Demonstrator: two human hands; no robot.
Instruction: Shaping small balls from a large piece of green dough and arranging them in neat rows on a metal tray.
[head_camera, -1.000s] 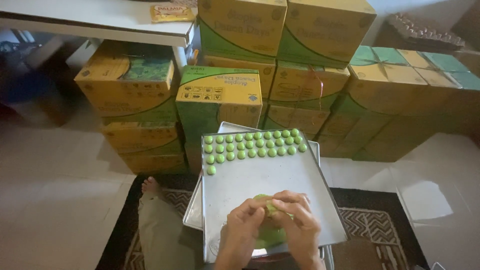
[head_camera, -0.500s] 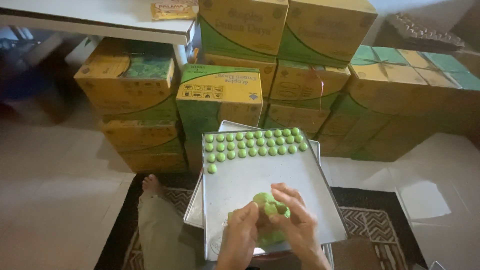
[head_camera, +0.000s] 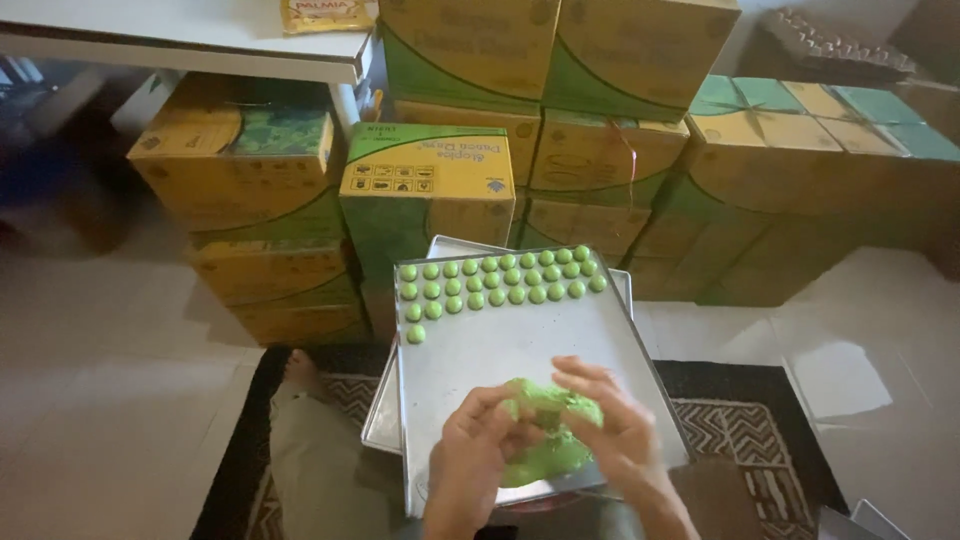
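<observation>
A lump of green dough (head_camera: 552, 440) rests at the near end of a metal baking tray (head_camera: 500, 350). My left hand (head_camera: 470, 455) pinches at the lump's left side. My right hand (head_camera: 615, 430) lies over its right side with the fingers curled onto it. Several small green dough balls (head_camera: 500, 280) sit in neat rows along the tray's far end, with a short column down the left edge. Much of the lump is hidden under my fingers.
A second tray (head_camera: 385, 420) lies beneath the first. Stacked yellow-and-green cardboard boxes (head_camera: 430, 190) stand close behind the tray. A white table (head_camera: 190, 35) is at the upper left. My bare foot (head_camera: 300, 370) and leg rest on a patterned rug (head_camera: 740, 440).
My hands have shifted a little on the dough lump, the right fingers spreading further over it and the left pinching in closer. The tray and the dough balls have stayed put.
</observation>
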